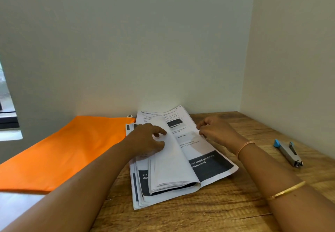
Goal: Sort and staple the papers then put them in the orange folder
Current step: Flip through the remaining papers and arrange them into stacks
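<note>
A stack of printed papers lies in the middle of the wooden table, with several top sheets folded over to the left. My left hand presses those folded sheets down with its fingers spread. At the stack's right edge my right hand has curled fingers that pinch the edge of the exposed sheet. The orange folder lies flat to the left of the papers, partly under them. A grey stapler with a blue end rests on the table at the right, apart from both hands.
White walls close off the table at the back and on the right, forming a corner. A window edge shows at far left. Bare wood shows in front of the papers and around the stapler.
</note>
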The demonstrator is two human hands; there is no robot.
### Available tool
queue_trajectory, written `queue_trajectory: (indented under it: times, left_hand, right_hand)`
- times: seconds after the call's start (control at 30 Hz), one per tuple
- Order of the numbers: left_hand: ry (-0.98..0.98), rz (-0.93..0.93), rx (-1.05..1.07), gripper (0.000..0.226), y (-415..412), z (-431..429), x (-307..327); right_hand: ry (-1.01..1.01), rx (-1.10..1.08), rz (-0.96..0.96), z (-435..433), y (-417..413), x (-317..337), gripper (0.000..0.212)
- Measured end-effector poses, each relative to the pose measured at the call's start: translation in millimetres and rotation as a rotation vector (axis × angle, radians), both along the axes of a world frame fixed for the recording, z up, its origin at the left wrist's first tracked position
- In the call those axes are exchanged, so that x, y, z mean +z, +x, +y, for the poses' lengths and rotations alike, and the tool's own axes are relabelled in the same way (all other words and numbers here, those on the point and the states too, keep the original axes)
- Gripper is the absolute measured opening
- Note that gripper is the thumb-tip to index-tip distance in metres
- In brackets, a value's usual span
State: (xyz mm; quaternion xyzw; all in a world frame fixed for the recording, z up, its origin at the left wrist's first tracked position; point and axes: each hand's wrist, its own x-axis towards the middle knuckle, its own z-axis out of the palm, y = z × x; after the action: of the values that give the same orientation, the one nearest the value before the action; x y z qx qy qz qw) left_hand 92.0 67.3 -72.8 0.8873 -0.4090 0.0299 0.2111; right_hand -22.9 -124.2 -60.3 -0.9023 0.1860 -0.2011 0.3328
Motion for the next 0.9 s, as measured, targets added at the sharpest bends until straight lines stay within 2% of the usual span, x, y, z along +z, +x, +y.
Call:
queue_trajectory:
  times: [0.3, 0.63, 0.9]
  left_hand:
    - [0.03, -0.099, -0.161, 0.046, -5.2, -3.4, -6.5]
    - [0.018, -0.101, -0.175, 0.045, -5.4, -3.6, -6.5]
    - [0.022, -0.094, -0.176, 0.045, -3.8, -4.1, -7.7]
  right_hand:
    - [-0.016, -0.053, 0.02, -0.3, -0.7, 0.2, 0.023]
    - [0.073, -0.046, -0.015, 1.5, -1.8, 1.7, 0.023]
    - [0.027, -0.03, -0.015, 3.8, -6.2, 6.6, 0.02]
